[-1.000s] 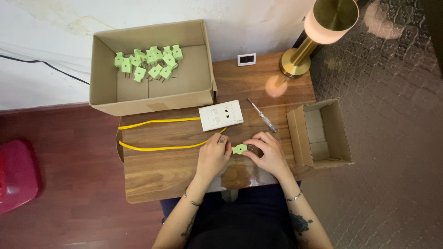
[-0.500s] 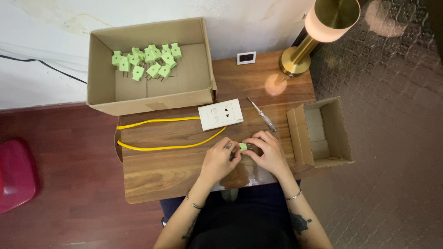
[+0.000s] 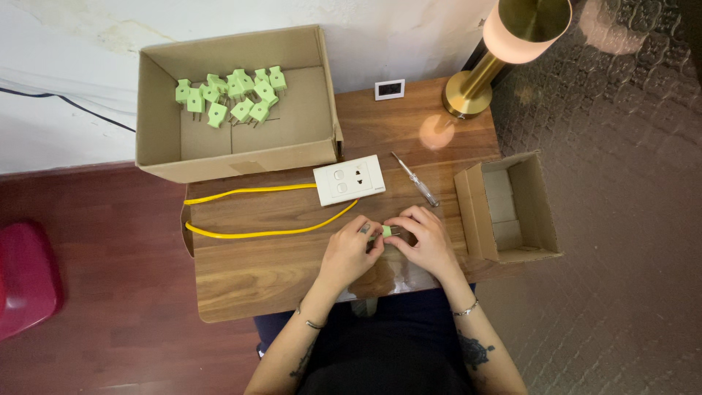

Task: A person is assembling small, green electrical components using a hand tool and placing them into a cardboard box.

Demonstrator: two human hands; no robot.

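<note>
I see both hands together near the front edge of the wooden surface (image 3: 248, 271), pinched on one small pale-green plastic plug (image 3: 386, 231). Left hand (image 3: 352, 251) closes fingers on the plug's left side, right hand (image 3: 428, 240) grips it from the right w/ fingertips. Only a sliver of green shows btwn them, plus what looks like thin metal prongs pointing right; rest is hidden by fingers, so I can't tell its orientation for sure.

Just behind the hands, the white rectangular wall socket plate w/ switches (image 3: 349, 180) lies flat on the surface, apart from the hands. A yellow cable (image 3: 256, 234) runs from its left side, loops toward the left edge of the surface and comes back; its near run ends just left of the left hand. A slim screwdriver w/ clear handle (image 3: 414, 180) lies diagonally just right of the plate, not touched.

At the back left, a large open cardboard box (image 3: 292, 150) holds a cluster of similar pale-green plugs (image 3: 230, 93) bunched toward its rear left corner. At the right edge, a smaller open cardboard box (image 3: 537, 212) sits w/ its open side up, near the right hand but not touching. Back right: brass lamp w/ round shade (image 3: 523, 29), lit, and a small white-framed display (image 3: 389, 89) near the wall. Red object (image 3: 25, 281) on the floor, far left.
</note>
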